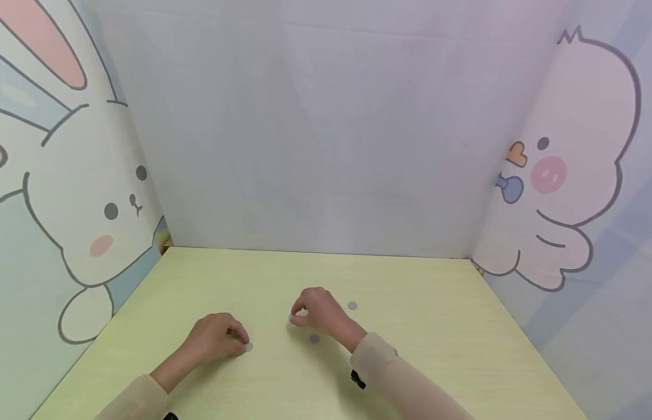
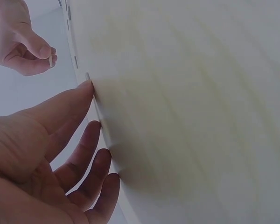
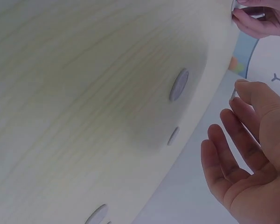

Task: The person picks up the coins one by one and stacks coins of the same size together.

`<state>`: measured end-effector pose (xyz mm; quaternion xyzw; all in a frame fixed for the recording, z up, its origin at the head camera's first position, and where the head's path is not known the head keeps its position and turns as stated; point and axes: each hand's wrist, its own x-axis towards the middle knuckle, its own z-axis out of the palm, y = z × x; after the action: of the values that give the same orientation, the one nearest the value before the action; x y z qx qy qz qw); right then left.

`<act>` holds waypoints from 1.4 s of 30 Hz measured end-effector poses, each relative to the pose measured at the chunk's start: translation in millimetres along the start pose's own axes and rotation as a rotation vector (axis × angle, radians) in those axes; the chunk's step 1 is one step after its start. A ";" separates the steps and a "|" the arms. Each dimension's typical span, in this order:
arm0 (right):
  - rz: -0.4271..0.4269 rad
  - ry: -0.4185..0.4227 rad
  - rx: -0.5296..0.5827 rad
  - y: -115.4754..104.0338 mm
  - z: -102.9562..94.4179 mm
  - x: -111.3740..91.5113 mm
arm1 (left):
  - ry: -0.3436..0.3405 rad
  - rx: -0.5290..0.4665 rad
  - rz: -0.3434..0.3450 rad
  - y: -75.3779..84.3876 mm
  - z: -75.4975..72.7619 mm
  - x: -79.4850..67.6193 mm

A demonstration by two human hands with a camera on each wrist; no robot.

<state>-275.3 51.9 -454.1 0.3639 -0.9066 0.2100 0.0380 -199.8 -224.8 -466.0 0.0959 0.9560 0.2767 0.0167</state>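
My right hand (image 1: 319, 312) is raised a little over the table and pinches a small grey coin (image 1: 291, 318) between thumb and forefinger. The right wrist view shows that coin (image 3: 233, 94) edge-on, the other fingers loosely bent. To the left, my left hand (image 1: 216, 338) is low at the tabletop, its thumb and forefinger pinching a coin (image 1: 249, 347) at the table surface. In the left wrist view this coin (image 2: 87, 76) peeks past the thumb tip, and the other fingertips touch the table. One loose coin (image 1: 314, 339) lies below my right hand, another coin (image 1: 352, 305) beyond its wrist.
A pale yellow wood-grain table (image 1: 436, 350) spreads beneath both hands. A plain light curtain (image 1: 326, 140) hangs behind it, with cartoon-printed cloth at the left and right sides. Further coins (image 3: 97, 214) lie at the lower edge of the right wrist view.
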 end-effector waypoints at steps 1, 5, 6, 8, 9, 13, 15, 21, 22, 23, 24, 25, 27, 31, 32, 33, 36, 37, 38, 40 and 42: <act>-0.002 -0.001 0.002 -2.3 0.5 0.4 | 0.000 0.001 0.000 0.1 0.0 0.0; -0.010 -0.007 0.006 -11.0 3.5 2.2 | 0.001 0.006 0.001 0.9 -0.3 0.0; -0.011 -0.009 0.002 -12.6 5.0 2.8 | 0.001 0.007 0.002 1.0 -0.3 0.1; -0.014 -0.014 -0.005 -16.2 7.7 3.9 | 0.002 0.007 0.002 1.6 -0.7 0.0; -0.015 -0.018 -0.006 -18.2 9.2 4.5 | 0.001 0.006 0.001 1.7 -0.9 0.1; -0.034 -0.031 -0.032 -26.4 15.8 6.3 | -0.001 0.007 0.009 1.2 -1.6 0.2; -0.053 -0.035 -0.045 -30.5 19.2 7.5 | -0.003 0.005 0.013 0.3 -1.8 0.3; -0.121 -0.030 -0.071 -39.9 29.5 11.5 | -0.007 0.003 0.016 -2.4 -0.9 0.3; -0.127 -0.031 -0.070 -41.6 30.5 12.1 | -0.008 0.003 0.016 -2.9 -0.5 0.5; -0.130 -0.031 -0.072 -43.4 31.5 12.7 | -0.008 0.004 0.018 -3.2 -0.3 0.6; -0.129 -0.033 -0.072 -45.1 32.4 13.2 | -0.008 0.003 0.019 -3.5 -0.1 0.7; -0.127 -0.034 -0.074 -46.6 33.4 13.6 | -0.008 0.004 0.020 -3.8 0.2 0.8; -0.116 -0.045 -0.068 -49.9 35.2 14.1 | -0.006 0.005 0.020 -4.6 0.7 1.3; -0.113 -0.067 -0.068 -54.3 41.6 16.5 | -0.006 0.001 0.016 -5.2 0.9 1.5; -0.115 -0.073 -0.066 -55.5 42.9 17.2 | -0.007 -0.001 0.016 -5.1 0.8 1.5; -0.118 -0.075 -0.064 -56.5 44.3 18.0 | -0.008 -0.003 0.016 -4.9 0.6 1.6; -0.119 -0.080 -0.059 -59.5 46.9 20.2 | -0.007 -0.011 0.020 -4.5 0.0 1.9; -0.117 -0.082 -0.057 -60.4 47.6 20.6 | -0.006 -0.013 0.023 -4.4 -0.1 2.1; -0.114 -0.083 -0.056 -61.2 48.3 20.9 | -0.007 -0.016 0.024 -4.3 -0.3 2.3; -0.105 -0.085 -0.055 -63.2 48.8 21.2 | -0.007 -0.015 0.026 -4.2 -0.4 2.3; -0.097 -0.085 -0.052 -65.3 48.5 20.9 | -0.008 -0.015 0.024 -4.0 -0.4 2.3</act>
<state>-242.4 -23.6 -470.5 0.4148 -0.8939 0.1689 0.0192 -202.8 -227.9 -467.8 0.1081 0.9527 0.2836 0.0180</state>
